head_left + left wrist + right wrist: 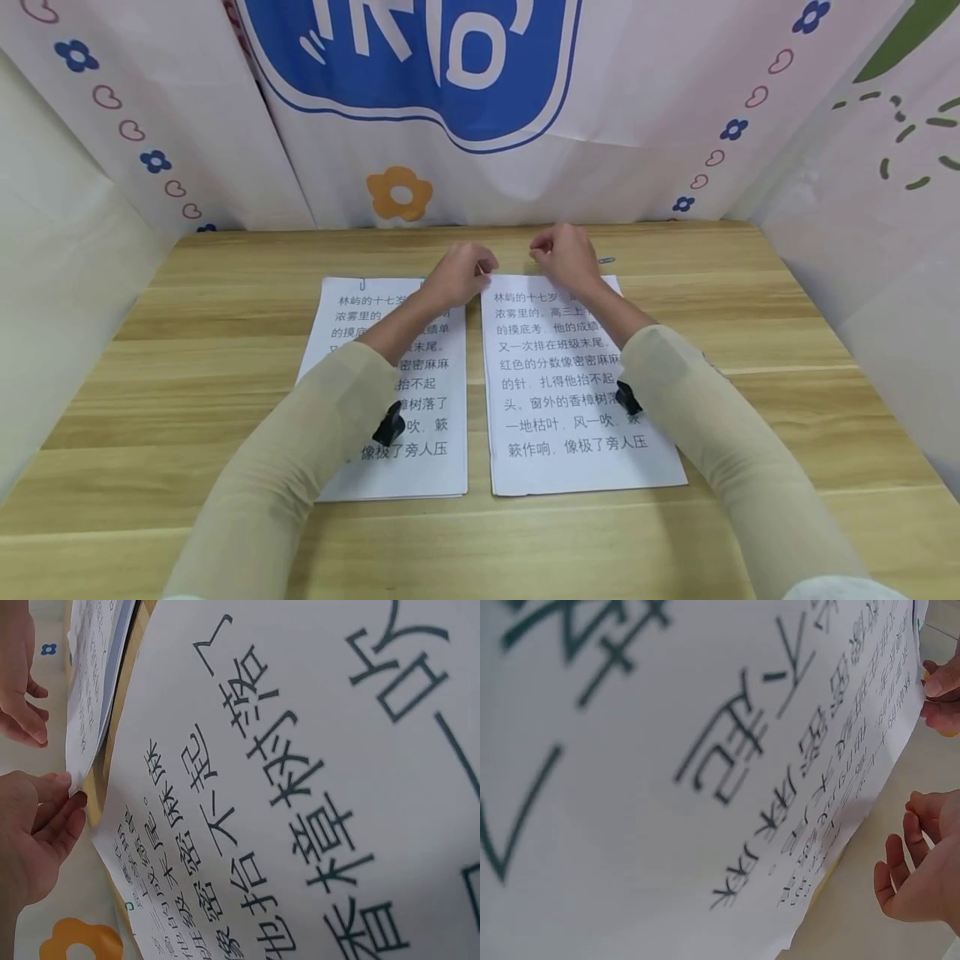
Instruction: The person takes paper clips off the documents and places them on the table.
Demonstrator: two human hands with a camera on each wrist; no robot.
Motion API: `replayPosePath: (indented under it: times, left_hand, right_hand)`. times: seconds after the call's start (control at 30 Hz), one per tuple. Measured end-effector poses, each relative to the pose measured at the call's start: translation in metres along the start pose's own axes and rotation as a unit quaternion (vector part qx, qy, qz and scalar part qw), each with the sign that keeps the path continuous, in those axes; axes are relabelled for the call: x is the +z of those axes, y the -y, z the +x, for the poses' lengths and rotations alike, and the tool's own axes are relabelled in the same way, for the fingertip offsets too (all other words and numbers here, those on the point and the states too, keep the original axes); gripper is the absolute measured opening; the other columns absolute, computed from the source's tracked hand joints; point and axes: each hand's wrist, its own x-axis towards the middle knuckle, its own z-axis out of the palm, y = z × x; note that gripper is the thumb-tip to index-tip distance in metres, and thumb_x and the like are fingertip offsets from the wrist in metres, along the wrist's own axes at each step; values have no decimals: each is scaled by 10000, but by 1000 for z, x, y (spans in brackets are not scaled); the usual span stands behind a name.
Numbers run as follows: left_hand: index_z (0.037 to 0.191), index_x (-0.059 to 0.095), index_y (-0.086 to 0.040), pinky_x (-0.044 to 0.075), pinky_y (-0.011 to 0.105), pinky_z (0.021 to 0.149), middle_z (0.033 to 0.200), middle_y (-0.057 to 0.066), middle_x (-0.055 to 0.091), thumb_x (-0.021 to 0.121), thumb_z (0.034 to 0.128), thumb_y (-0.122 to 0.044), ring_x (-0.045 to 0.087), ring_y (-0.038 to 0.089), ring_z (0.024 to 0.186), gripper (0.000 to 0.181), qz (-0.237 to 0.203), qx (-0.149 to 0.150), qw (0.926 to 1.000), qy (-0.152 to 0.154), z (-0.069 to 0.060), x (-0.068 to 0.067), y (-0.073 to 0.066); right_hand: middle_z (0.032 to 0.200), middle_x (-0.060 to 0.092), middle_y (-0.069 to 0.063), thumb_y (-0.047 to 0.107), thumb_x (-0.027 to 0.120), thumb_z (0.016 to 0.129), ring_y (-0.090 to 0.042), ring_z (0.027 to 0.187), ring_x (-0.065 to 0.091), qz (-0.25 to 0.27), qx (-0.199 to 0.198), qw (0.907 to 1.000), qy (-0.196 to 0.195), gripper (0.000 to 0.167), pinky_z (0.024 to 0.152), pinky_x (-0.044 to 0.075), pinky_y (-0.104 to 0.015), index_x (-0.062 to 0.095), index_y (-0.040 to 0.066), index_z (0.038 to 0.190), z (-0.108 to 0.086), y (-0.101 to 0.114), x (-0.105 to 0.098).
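Two stacks of printed white paper lie side by side, the left stack [442,467] and the right stack [585,471]. My left hand [463,273] pinches the top left corner of the right stack between thumb and fingers; the left wrist view shows this corner [79,761] slightly raised. Just beyond that stack's top edge is my right hand [567,257], thumb and forefinger together. A small yellowish thing [533,262] shows at these fingertips, too small to name surely. The right wrist view shows the right hand [926,859] apart from the paper, its other fingers loosely bent.
A paper clip [607,260] lies on the wooden table [187,358] beside my right hand. Another paper clip [362,284] sits on the left stack's top edge. A white printed cloth [637,183] hangs behind the table. Each sleeve carries a black wrist device [389,425].
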Motion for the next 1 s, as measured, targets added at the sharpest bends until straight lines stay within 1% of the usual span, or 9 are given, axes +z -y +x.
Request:
replayPosePath:
  times: [0.17, 0.3, 0.4, 0.57, 0.77, 0.9, 1.0]
  left_hand:
    - [1253, 679, 39, 544, 352, 983, 1232, 181, 691, 646, 960, 73, 650, 279, 1110, 297, -75, -29, 10000, 19, -3, -6, 3]
    - [1277, 663, 41, 536, 372, 1004, 1258, 190, 678, 642, 951, 65, 643, 290, 1137, 327, -138, -53, 9999, -33, -7, -11, 6]
    - [1280, 657, 48, 536, 385, 1008, 1257, 201, 674, 640, 954, 54, 647, 304, 1133, 327, -135, -6, 9999, -104, -11, -15, 9]
    - [1256, 662, 63, 545, 390, 995, 1227, 220, 683, 641, 950, 58, 658, 316, 1105, 307, -88, 96, 9997, -210, -18, -20, 16]
    - [1252, 661, 70, 548, 402, 992, 1214, 230, 683, 638, 960, 53, 660, 322, 1098, 293, -137, 109, 9995, -249, -28, -26, 22]
    - [1258, 659, 66, 544, 408, 1000, 1213, 222, 682, 641, 967, 39, 660, 319, 1101, 293, -132, 50, 9995, -270, -34, -30, 26]
    - [1266, 659, 57, 541, 410, 1005, 1219, 213, 680, 649, 967, 28, 656, 313, 1106, 301, -157, -42, 9994, -292, -38, -32, 30]
  right_hand:
    - [1035, 705, -115, 93, 701, 978, -244, 954, 614, -36, -24, 10000, 51, 146, 817, 538, -347, 758, 28, 1097, -1, 2, 2]
    - [1046, 710, -119, 99, 710, 972, -248, 961, 629, -9, 27, 9999, 115, 149, 834, 547, -355, 755, 27, 1095, -2, 6, 4]
    - [1042, 710, -122, 112, 718, 969, -251, 953, 636, -25, -16, 9999, 163, 148, 838, 548, -357, 757, 27, 1084, -4, 8, 6]
    - [1000, 717, -122, 132, 733, 961, -246, 901, 640, -98, -232, 9993, 275, 142, 804, 545, -345, 763, 25, 1049, -5, 9, 10]
    - [973, 733, -125, 131, 743, 948, -240, 869, 645, -98, -447, 9984, 337, 142, 779, 543, -330, 770, 19, 1031, -6, 11, 14]
    - [974, 727, -126, 117, 740, 947, -238, 881, 630, 3, -600, 9973, 434, 148, 787, 531, -325, 770, 12, 1047, -7, 15, 16]
    - [969, 713, -129, 108, 732, 953, -237, 886, 617, 120, -759, 9952, 604, 171, 791, 525, -319, 764, -1, 1081, -7, 18, 18]
